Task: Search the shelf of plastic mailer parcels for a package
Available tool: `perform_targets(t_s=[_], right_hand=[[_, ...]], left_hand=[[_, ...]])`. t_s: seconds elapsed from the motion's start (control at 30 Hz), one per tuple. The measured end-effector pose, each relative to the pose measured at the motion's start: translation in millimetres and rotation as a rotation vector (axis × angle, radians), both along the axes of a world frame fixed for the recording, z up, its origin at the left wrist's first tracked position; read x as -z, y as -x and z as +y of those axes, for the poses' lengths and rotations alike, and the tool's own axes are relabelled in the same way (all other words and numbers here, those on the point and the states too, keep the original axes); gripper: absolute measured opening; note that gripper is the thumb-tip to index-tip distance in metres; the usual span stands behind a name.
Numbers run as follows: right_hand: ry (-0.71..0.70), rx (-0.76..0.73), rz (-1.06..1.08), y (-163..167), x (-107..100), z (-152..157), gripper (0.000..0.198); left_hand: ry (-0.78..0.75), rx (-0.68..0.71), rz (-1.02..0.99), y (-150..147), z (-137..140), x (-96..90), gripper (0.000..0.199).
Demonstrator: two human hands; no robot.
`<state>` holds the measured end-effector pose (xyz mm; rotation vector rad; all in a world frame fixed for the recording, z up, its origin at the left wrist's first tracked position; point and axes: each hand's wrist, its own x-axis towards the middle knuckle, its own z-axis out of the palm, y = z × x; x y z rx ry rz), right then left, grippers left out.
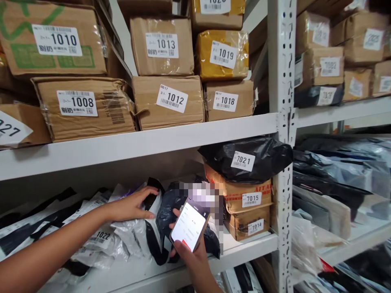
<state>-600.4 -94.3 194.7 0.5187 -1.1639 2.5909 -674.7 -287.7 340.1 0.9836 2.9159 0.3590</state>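
My right hand point(192, 254) holds a smartphone point(189, 226) with a lit white screen, tilted up in front of the lower shelf. My left hand point(132, 205) rests flat with fingers spread on a white plastic mailer bag point(134, 230) on that shelf. Right of that hand sits a dark blue-black bag point(166, 207), its label blurred out. A white bag labelled 1022 point(102, 238) lies below my left forearm.
The upper shelf point(137, 142) carries cardboard boxes labelled 1008 point(82, 108), 1010, 1012 point(168, 101), 1013, 1018, 1019. On the lower shelf, boxes 7014 point(249, 224) and 7015 carry a black bag 7021 point(247, 158). A white steel upright point(282, 122) divides off more parcels to the right.
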Motion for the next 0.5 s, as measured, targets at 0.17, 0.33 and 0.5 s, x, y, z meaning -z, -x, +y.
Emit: perform_targets(t_s=[0.17, 0.33, 0.5], right_hand=[[-0.03, 0.002, 0.008, 2, 4, -2, 0.065], [-0.021, 0.053, -0.007, 6, 8, -6, 0.06], [-0.017, 0.065, -0.063, 1, 5, -5, 0.057]], left_hand=[[0.1, -0.047, 0.002, -21, 0, -4.3, 0.058], [0.176, -0.041, 0.016, -24, 19, -13.6, 0.038], [0.001, -0.042, 0.049, -21, 4, -18.5, 0.072]])
